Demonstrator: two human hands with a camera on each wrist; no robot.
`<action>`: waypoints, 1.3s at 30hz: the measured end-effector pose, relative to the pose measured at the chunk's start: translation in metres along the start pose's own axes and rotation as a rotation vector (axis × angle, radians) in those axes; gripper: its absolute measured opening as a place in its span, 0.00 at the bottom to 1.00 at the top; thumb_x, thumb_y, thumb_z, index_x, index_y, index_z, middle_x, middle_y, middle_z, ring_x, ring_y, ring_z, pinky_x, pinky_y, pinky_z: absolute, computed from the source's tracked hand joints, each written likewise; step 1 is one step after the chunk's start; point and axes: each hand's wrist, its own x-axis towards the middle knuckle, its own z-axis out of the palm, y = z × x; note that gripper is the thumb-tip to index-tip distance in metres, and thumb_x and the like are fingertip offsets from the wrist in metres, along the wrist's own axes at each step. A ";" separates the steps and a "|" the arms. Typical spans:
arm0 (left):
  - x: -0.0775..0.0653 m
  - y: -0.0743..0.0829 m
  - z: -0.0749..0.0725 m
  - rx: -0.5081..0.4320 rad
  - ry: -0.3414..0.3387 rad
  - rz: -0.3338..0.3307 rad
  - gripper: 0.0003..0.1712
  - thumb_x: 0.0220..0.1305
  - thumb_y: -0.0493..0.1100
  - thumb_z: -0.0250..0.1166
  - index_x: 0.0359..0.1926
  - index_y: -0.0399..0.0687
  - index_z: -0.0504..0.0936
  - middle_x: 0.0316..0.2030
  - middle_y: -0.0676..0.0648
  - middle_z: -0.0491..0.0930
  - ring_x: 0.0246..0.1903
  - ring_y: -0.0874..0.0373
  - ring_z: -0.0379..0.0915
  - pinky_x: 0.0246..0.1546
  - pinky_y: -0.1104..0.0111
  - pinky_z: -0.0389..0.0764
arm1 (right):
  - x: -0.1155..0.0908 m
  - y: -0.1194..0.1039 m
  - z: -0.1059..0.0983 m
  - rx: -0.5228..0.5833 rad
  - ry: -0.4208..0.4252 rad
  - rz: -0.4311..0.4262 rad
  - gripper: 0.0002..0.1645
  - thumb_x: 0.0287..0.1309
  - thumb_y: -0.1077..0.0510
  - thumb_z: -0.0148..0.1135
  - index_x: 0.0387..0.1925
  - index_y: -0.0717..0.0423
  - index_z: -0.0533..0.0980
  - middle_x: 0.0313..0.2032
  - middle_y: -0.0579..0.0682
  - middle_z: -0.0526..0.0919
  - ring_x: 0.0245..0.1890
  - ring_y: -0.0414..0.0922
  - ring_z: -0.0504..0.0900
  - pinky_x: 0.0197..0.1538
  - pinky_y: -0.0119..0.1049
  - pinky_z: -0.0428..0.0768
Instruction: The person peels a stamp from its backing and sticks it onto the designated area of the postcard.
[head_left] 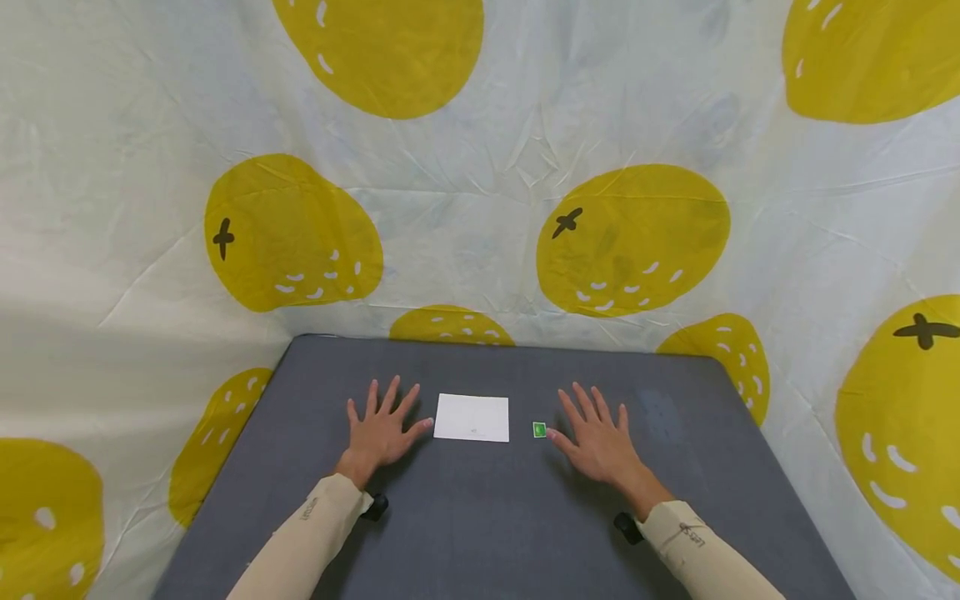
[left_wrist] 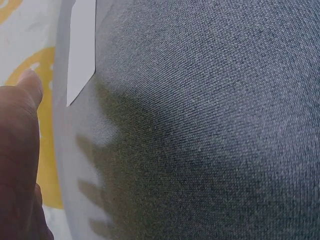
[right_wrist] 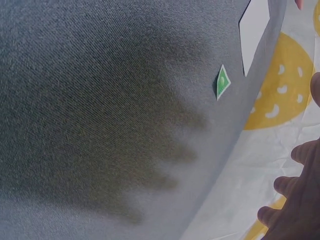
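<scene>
A flat white paper rectangle [head_left: 472, 417], like an envelope or card with a tiny faint mark near its lower edge, lies on the grey table. To its right is a small green postage stamp [head_left: 539, 430] with a white border. My left hand [head_left: 379, 433] is held palm down with fingers spread, its thumb tip close to the paper's left edge. On the other side my right hand [head_left: 600, 442] is spread likewise, thumb tip right beside the stamp. Both hands cast shadows on the cloth, and neither holds anything.
Grey cloth covers the table [head_left: 480, 517], whose far edge meets a pale curtain [head_left: 465, 225] printed with large yellow fruit shapes. The curtain also hangs along the left and right sides. A dark wrist device [head_left: 375, 507] sits under the left cuff, another [head_left: 627, 527] under the right.
</scene>
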 end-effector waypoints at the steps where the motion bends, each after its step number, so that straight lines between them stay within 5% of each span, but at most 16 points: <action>1: 0.001 0.000 0.001 -0.001 -0.003 -0.002 0.47 0.71 0.78 0.49 0.83 0.71 0.51 0.85 0.46 0.42 0.84 0.33 0.30 0.73 0.23 0.33 | 0.000 0.000 0.001 -0.004 -0.002 -0.001 0.50 0.72 0.29 0.52 0.83 0.47 0.53 0.84 0.57 0.50 0.83 0.66 0.46 0.74 0.81 0.42; 39: 0.018 0.014 0.022 0.006 -0.093 -0.015 0.46 0.70 0.79 0.48 0.83 0.75 0.49 0.86 0.49 0.39 0.84 0.35 0.26 0.72 0.22 0.31 | 0.009 0.007 0.022 -0.007 -0.051 -0.006 0.48 0.73 0.28 0.50 0.83 0.45 0.54 0.83 0.58 0.51 0.82 0.68 0.48 0.73 0.82 0.45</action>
